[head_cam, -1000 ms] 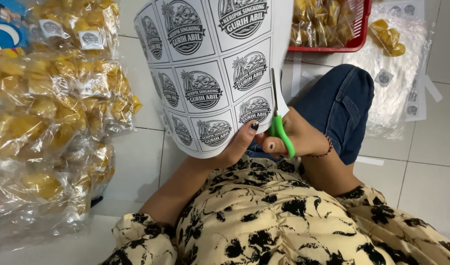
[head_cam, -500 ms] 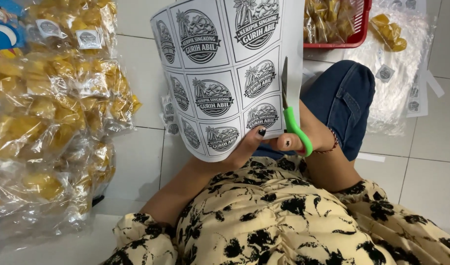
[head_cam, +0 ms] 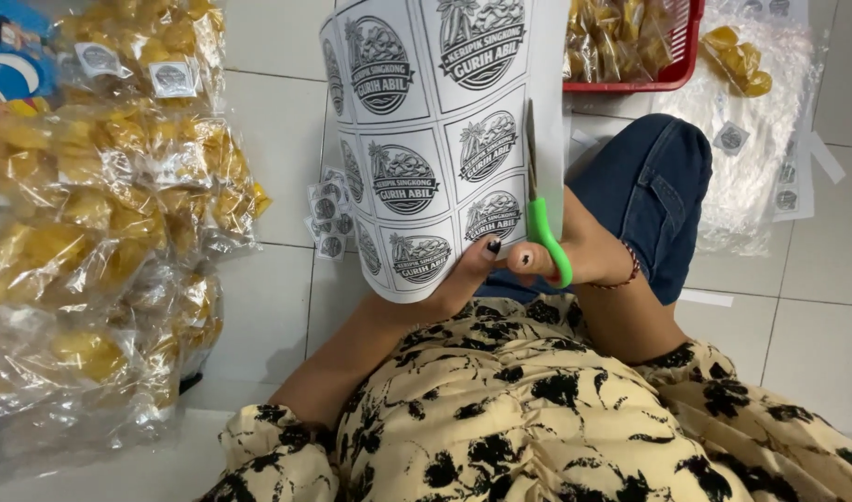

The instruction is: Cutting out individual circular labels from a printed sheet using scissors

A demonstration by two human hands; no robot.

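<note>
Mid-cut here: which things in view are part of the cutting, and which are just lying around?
In use:
- label sheet, held up by the left hand
- green-handled scissors, worked by the right hand, blades in the sheet

Lying about:
- cut labels on the floor
- bagged yellow snacks
- red basket
- clear plastic bags

Clear bags of yellow chips (head_cam: 100,232) piled left, red basket (head_cam: 672,65) — more chips inside, small cut labels (head_cam: 328,209) on white tiled floor (head_cam: 817,307)
</note>
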